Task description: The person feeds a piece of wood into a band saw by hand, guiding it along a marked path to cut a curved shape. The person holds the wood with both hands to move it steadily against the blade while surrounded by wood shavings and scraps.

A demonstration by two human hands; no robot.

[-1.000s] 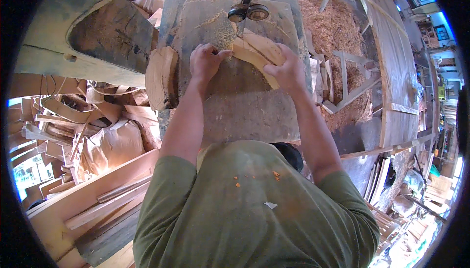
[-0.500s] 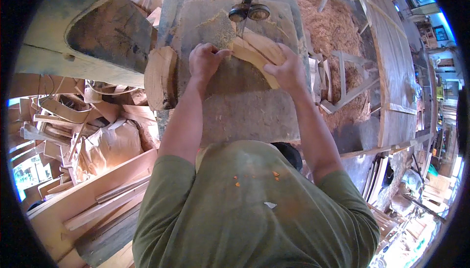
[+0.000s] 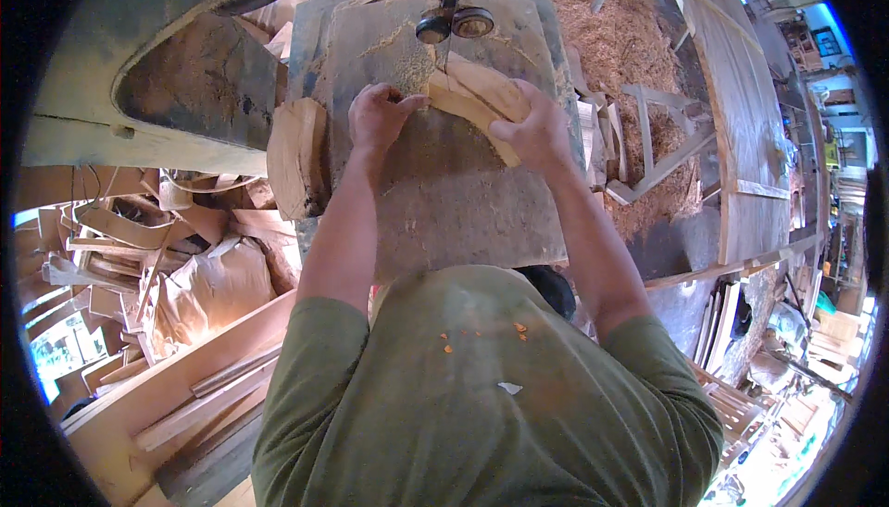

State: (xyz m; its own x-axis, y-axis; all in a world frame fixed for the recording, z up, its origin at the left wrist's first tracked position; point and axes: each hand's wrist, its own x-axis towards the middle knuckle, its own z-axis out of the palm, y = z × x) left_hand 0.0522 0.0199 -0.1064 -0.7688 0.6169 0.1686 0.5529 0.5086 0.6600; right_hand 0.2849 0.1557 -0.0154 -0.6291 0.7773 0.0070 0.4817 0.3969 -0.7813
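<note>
A curved, pale wood piece (image 3: 472,116) lies on the band saw's table (image 3: 444,201), with a thicker wood block (image 3: 491,86) against its far side and a dark line between them. My right hand (image 3: 539,129) is wrapped round their right end, thumb on the near piece. My left hand (image 3: 378,118) has its fingers curled, and its thumb tip presses the left end of the curved piece. Just beyond the wood's far left end, the thin saw blade (image 3: 448,55) comes down below two dark guide wheels (image 3: 454,24). My left fingertips are partly hidden.
Left of my left forearm, a thick wood block (image 3: 298,157) rests at the table's edge. The saw's large frame (image 3: 69,90) fills the upper left. Sawdust (image 3: 417,67) lies near the blade. Offcuts are heaped at left; shavings (image 3: 634,62) and a long board (image 3: 741,137) lie at right.
The whole view has shifted slightly, so the saw appears further left. Both hands keep their hold, and the wood has moved a little relative to the blade.
</note>
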